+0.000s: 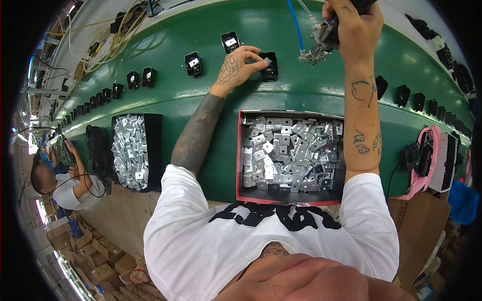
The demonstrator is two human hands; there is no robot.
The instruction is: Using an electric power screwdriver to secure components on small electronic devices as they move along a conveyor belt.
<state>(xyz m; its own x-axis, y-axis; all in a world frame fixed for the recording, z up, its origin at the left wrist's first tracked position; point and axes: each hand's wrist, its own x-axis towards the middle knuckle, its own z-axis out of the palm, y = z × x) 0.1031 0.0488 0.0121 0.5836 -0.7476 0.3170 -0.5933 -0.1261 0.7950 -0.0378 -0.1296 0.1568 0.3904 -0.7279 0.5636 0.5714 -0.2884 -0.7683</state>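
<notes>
My left hand (240, 66) reaches over the green bench, its fingertips pinching a small silvery metal plate (268, 60) at the open top of a black plastic housing (269, 73). Raised to the right, my right hand (355, 22) is wrapped round the black handle of a power tool (326, 37). That tool has a metal head, with a blue hose and a clear tube running to it. Just behind my left hand stands another black housing (230, 42) with a light plate inside. Close to my body, a red-edged box (239, 155) holds many loose square metal plates with holes.
A row of black housings (193, 64) runs off to the left, and more housings (403, 95) line the right. A second box (153, 150) of metal plates sits left of me. A pink bag (428, 160) lies at right. Another person (75, 185) works far left.
</notes>
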